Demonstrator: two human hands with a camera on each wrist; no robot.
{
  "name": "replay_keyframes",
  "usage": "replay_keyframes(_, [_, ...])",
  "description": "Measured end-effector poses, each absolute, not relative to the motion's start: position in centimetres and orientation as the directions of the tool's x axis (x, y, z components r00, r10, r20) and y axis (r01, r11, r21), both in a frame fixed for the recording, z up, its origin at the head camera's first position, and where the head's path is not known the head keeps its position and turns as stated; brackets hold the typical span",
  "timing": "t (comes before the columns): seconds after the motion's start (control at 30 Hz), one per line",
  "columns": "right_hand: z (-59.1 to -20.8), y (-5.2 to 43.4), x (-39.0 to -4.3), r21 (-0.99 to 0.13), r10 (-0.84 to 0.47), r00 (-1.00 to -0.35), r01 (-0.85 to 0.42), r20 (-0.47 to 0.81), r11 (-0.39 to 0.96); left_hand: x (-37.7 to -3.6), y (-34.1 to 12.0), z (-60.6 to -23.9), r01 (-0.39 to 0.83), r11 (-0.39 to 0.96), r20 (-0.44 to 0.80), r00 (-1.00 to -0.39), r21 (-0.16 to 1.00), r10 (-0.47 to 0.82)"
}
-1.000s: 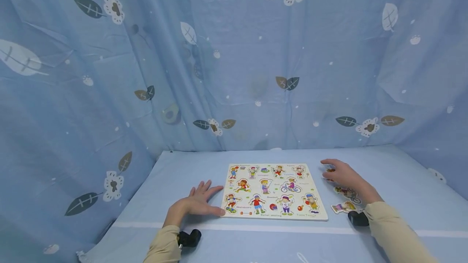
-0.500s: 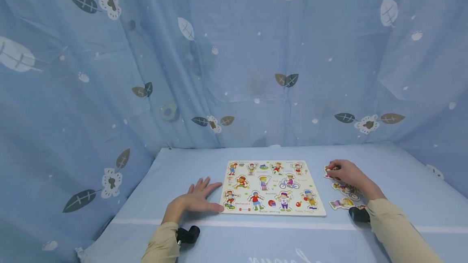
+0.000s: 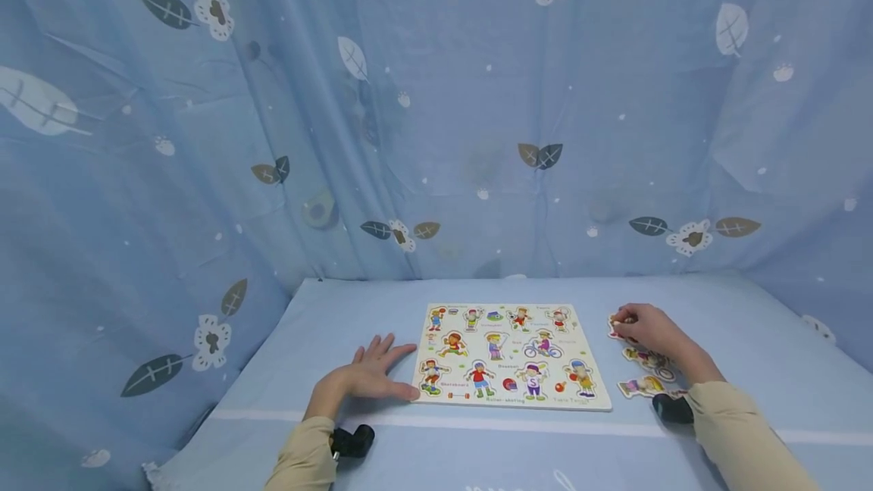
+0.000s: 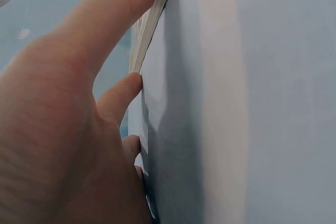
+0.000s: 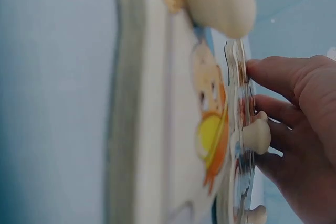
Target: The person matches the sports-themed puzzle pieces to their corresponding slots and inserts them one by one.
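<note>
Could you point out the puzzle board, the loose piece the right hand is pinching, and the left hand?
puzzle board (image 3: 508, 354): head view, middle of its face.
loose puzzle piece (image 3: 614, 328): head view, its left edge.
left hand (image 3: 364, 379): head view, back of the hand.

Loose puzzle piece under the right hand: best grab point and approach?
Take the puzzle piece by its small cream peg knob, from above. The piece is a thin flat cut-out lying face up on the table, so its edges give little purchase; the knob stands proud. The right hand already has its fingers curled there, probably pinching it.
</note>
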State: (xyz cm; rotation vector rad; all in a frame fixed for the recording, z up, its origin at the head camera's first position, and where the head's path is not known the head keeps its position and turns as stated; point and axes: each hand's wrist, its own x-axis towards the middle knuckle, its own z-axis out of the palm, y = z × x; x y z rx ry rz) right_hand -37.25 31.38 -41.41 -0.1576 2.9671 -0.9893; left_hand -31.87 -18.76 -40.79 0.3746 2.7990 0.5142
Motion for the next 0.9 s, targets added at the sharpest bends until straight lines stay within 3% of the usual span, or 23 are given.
replay_keyframes(0.43, [-40.9,31.3,-37.8,-0.543,-0.132,-0.991,-0.106,-0.008,0.833,-31.7,-18.6,-40.5,0.212,0.897,-0.209,-0.927,0.389,0.310])
replay_keyframes(0.9, [-40.2,30.3,-37.3,-0.473,-0.226,-0.971,-0.234,0.074,0.850,-31.9,-18.7,-40.9,0.206,0.904,-0.211,-0.930,0.376,0.300])
